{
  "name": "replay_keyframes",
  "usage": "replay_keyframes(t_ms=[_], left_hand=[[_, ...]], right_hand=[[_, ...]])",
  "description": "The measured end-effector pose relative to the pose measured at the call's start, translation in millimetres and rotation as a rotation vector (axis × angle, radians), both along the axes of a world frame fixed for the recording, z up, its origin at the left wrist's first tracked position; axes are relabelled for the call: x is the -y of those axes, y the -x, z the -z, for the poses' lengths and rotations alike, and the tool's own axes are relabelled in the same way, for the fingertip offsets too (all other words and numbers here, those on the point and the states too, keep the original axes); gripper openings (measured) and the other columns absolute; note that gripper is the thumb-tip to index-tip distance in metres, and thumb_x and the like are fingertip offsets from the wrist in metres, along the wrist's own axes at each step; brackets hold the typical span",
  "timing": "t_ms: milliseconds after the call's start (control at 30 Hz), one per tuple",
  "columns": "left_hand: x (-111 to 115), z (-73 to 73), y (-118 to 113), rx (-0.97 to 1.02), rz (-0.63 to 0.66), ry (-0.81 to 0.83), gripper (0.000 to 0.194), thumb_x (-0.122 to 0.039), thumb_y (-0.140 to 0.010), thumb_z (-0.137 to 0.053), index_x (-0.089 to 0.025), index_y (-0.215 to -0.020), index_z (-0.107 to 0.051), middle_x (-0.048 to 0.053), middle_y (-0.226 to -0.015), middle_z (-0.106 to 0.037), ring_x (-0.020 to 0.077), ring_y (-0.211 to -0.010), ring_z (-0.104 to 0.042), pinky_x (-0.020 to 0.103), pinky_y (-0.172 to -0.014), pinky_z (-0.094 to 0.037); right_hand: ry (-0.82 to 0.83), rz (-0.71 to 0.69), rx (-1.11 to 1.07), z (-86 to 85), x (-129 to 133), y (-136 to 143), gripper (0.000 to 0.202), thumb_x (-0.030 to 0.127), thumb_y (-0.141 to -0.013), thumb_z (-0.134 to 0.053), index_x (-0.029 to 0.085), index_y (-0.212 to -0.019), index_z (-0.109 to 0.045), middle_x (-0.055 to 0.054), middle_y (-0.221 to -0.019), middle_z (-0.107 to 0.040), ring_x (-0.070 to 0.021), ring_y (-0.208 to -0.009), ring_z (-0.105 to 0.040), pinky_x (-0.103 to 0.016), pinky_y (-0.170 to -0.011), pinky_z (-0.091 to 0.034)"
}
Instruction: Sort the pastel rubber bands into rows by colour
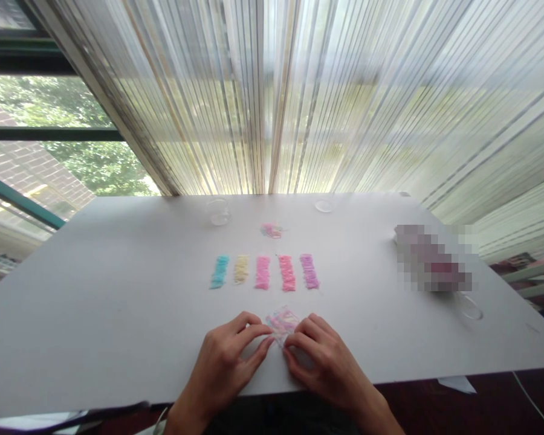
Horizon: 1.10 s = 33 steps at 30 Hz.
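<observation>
A loose mixed pile of small pastel elastic bands point(283, 320) lies near the table's front edge, between my two hands. At its left side, my left hand point(231, 350) has thumb and forefinger brought together in a pinch. My right hand point(324, 356) is closed at the pile's right edge, thumb against forefinger. A thin elastic band appears to be between the fingertips, too fine to make out clearly. Just beyond are sorted columns of bands: blue point(219, 272), yellow point(240, 269), pink point(262, 273), coral pink point(287, 273) and purple point(309, 270).
A smaller mixed heap of bands point(272, 230) lies behind the columns. A clear round cup point(218, 212) stands at the back left, a clear lid point(324, 206) at the back right. A blurred-out object point(433, 258) with a loop lies on the white table point(118, 314). String curtains point(272, 96) hang behind.
</observation>
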<state>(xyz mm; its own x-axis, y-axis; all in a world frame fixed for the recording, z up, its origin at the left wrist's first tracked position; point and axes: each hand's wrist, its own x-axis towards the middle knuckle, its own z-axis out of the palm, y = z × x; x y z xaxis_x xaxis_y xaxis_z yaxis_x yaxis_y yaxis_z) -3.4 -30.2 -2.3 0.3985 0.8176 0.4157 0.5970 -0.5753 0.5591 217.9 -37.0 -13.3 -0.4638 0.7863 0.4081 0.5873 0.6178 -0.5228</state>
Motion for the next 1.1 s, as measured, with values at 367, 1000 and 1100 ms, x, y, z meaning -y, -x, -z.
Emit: replay_keyframes(t_ms=[367,1000,1100], left_hand=[[9,7.2,-18,0.046,0.058,-0.029,0.011,-0.02,-0.098,-0.062,-0.023,-0.102,-0.072,0.003,-0.089,-0.073,0.0151,-0.073,-0.071,0.024,-0.068,-0.058],[-1,4.1,-25,0.244,0.072,0.009,0.015,-0.01,-0.091,-0.066,-0.021,-0.099,-0.073,0.004,-0.087,-0.073,0.0147,-0.077,-0.072,0.022,-0.07,-0.059],[-1,3.5,-24,0.244,0.071,0.035,0.015,-0.01,-0.092,-0.065,-0.022,-0.098,-0.073,0.004,-0.086,-0.072,0.0146,-0.076,-0.071,0.022,-0.071,-0.06]], right_hand=[[-0.001,0.008,-0.183,1.6,1,-4,0.014,0.008,-0.092,-0.062,0.021,-0.096,-0.066,-0.004,-0.081,-0.064,-0.0193,-0.077,-0.058,-0.033,-0.068,-0.052],[0.01,0.055,-0.28,-2.6,0,-5,0.013,0.011,-0.093,-0.065,0.022,-0.1,-0.068,-0.003,-0.085,-0.067,-0.0191,-0.08,-0.063,-0.032,-0.069,-0.056],[0.006,0.062,-0.286,-3.1,0,-5,0.015,0.009,-0.092,-0.064,0.022,-0.098,-0.067,-0.003,-0.084,-0.067,-0.0188,-0.079,-0.062,-0.031,-0.068,-0.055]])
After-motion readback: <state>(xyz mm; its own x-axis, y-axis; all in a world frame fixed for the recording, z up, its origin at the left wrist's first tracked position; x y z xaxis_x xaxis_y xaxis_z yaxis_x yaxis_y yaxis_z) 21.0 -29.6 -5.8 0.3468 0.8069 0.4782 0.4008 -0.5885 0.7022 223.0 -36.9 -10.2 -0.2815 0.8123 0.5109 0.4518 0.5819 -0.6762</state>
